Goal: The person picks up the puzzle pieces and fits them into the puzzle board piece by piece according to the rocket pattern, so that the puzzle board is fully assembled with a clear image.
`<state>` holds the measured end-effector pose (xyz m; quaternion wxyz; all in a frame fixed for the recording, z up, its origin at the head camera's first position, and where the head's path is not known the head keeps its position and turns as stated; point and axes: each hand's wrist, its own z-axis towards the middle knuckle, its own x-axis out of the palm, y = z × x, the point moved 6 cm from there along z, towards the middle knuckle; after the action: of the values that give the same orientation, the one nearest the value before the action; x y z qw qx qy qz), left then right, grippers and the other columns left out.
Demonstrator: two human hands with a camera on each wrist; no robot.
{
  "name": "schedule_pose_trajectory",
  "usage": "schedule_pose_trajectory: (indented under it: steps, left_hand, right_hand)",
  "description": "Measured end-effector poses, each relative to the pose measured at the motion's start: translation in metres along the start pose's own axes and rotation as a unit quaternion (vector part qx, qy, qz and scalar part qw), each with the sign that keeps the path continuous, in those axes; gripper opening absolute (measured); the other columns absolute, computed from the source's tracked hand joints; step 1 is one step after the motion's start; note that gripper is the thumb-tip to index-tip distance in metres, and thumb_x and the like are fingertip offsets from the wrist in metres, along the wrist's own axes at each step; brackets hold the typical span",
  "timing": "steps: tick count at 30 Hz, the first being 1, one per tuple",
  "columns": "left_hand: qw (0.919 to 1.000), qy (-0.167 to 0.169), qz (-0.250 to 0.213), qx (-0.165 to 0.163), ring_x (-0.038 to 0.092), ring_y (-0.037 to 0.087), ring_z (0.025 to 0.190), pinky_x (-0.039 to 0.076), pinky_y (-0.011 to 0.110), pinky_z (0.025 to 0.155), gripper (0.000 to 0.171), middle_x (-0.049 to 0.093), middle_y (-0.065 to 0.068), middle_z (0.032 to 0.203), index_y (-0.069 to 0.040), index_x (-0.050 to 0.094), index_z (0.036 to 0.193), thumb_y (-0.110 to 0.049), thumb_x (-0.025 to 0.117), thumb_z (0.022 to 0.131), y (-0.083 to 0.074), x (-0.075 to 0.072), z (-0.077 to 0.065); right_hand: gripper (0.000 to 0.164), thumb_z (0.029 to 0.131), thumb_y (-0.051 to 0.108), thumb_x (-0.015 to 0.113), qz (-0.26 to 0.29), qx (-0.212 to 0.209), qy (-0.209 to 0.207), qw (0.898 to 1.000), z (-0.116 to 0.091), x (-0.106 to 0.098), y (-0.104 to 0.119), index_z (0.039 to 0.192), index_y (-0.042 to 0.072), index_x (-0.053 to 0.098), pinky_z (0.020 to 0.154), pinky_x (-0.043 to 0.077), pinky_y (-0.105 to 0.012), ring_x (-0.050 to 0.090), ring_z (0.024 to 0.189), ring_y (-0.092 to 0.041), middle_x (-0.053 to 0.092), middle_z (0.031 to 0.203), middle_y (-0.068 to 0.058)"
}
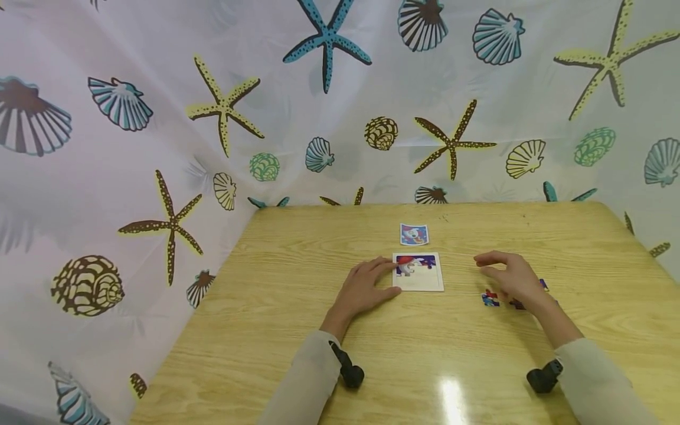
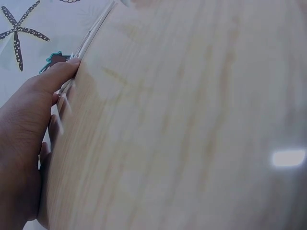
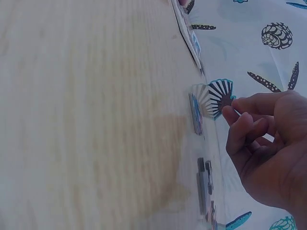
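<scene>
A square jigsaw puzzle tray (image 1: 425, 284) with a white frame lies on the table, its upper part filled with a red, white and purple picture. My left hand (image 1: 366, 288) rests at the tray's left edge, fingers by the upper corner and thumb by the lower one. Off to the right, my right hand (image 1: 512, 277) hovers above the table with bent fingers; no thing shows between its fingertips. Below it lies a red and blue puzzle piece (image 1: 490, 298). Other pieces, such as a dark one (image 1: 517, 304), are partly hidden by that hand.
A small picture card (image 1: 414, 234) lies just behind the tray. The wooden table (image 1: 297, 254) meets a hanging cloth (image 1: 340, 118) printed with shells and starfish at its back and left side. Black wrist cameras sit on both sleeves.
</scene>
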<state>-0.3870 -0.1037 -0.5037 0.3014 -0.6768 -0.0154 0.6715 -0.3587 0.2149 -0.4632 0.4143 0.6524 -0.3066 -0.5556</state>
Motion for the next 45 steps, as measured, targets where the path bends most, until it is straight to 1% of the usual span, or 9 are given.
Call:
schedule_pose_trajectory:
  steps: [7,17,20,22,24,26,29,39,45]
  left_hand:
    - [1.0000,0.000,-0.001,-0.003,0.029,0.017,0.155,0.017,0.044,0.129,0.066,0.042,-0.010,0.162,-0.033,0.049,0.156,-0.062,0.062,0.097,0.001,-0.001,-0.002]
    - [1.0000,-0.001,-0.005,-0.003,0.031,0.019,0.154,0.017,0.045,0.128,0.066,0.043,-0.008,0.162,-0.034,0.049,0.156,-0.061,0.062,0.097,0.003,0.000,-0.004]
    - [1.0000,-0.004,-0.003,-0.001,0.031,0.020,0.154,0.017,0.045,0.128,0.066,0.043,-0.008,0.162,-0.033,0.050,0.155,-0.061,0.062,0.097,0.003,-0.002,-0.003]
    - [1.0000,-0.006,-0.002,-0.001,0.032,0.020,0.154,0.017,0.046,0.128,0.066,0.043,-0.008,0.162,-0.033,0.050,0.155,-0.061,0.062,0.097,0.003,-0.003,-0.003]
    - [1.0000,-0.008,-0.004,-0.002,0.032,0.020,0.154,0.017,0.046,0.128,0.065,0.044,-0.008,0.162,-0.033,0.050,0.155,-0.060,0.063,0.097,0.002,-0.005,-0.004]
    - [0.9999,-0.008,-0.008,-0.003,0.032,0.021,0.154,0.017,0.046,0.128,0.065,0.044,-0.008,0.162,-0.032,0.051,0.155,-0.059,0.064,0.097,0.002,-0.006,-0.004]
    - [0.9999,-0.006,-0.010,-0.002,0.032,0.021,0.154,0.017,0.046,0.128,0.065,0.044,-0.008,0.162,-0.032,0.051,0.155,-0.059,0.064,0.097,0.001,-0.006,-0.004]
    - [1.0000,-0.001,-0.006,-0.002,0.031,0.020,0.154,0.017,0.045,0.129,0.066,0.043,-0.008,0.162,-0.033,0.050,0.155,-0.060,0.063,0.097,0.001,-0.001,-0.002]
    - [1.0000,0.001,-0.002,0.000,0.032,0.020,0.154,0.017,0.044,0.128,0.065,0.044,-0.009,0.161,-0.034,0.050,0.155,-0.060,0.063,0.097,0.000,-0.001,-0.001]
  right_hand:
    - [0.042,0.109,0.018,0.053,0.000,0.010,-0.010,1.000,-0.008,-0.018,-0.004,0.147,-0.002,0.055,0.038,0.037,-0.030,0.037,0.040,-0.013,0.052,0.148,-0.031]
    - [0.043,0.105,0.009,0.055,-0.034,0.011,-0.001,0.999,-0.013,-0.031,-0.012,0.147,-0.002,0.054,0.040,0.040,-0.031,0.038,0.043,-0.013,0.054,0.143,-0.032]
    - [0.043,0.105,0.008,0.055,-0.047,0.020,0.001,0.999,-0.014,-0.036,-0.017,0.147,-0.001,0.055,0.039,0.039,-0.030,0.036,0.041,-0.012,0.066,0.124,-0.031]
    - [0.042,0.105,0.008,0.055,-0.059,0.023,0.003,0.998,-0.014,-0.039,-0.020,0.146,-0.001,0.056,0.038,0.038,-0.030,0.037,0.041,-0.012,0.070,0.113,-0.028]
    - [0.041,0.104,0.007,0.056,-0.073,0.028,0.003,0.997,-0.013,-0.040,-0.023,0.144,-0.002,0.057,0.039,0.039,-0.029,0.039,0.041,-0.012,0.070,0.108,-0.027]
    - [0.041,0.103,0.005,0.056,-0.084,0.029,0.001,0.996,-0.014,-0.041,-0.026,0.143,-0.003,0.059,0.040,0.042,-0.030,0.042,0.043,-0.013,0.066,0.121,-0.027]
    - [0.041,0.100,0.000,0.056,-0.085,0.036,0.002,0.996,-0.015,-0.041,-0.031,0.141,-0.004,0.060,0.041,0.043,-0.029,0.044,0.043,-0.013,0.060,0.131,-0.032]
    - [0.041,0.098,-0.005,0.055,-0.077,0.033,0.009,0.996,-0.020,-0.041,-0.038,0.139,-0.004,0.061,0.040,0.042,-0.029,0.042,0.043,-0.012,0.062,0.128,-0.032]
    - [0.038,0.098,-0.005,0.056,-0.080,0.037,0.006,0.996,-0.022,-0.042,-0.038,0.134,-0.005,0.064,0.040,0.043,-0.029,0.043,0.043,-0.012,0.055,0.136,-0.036]
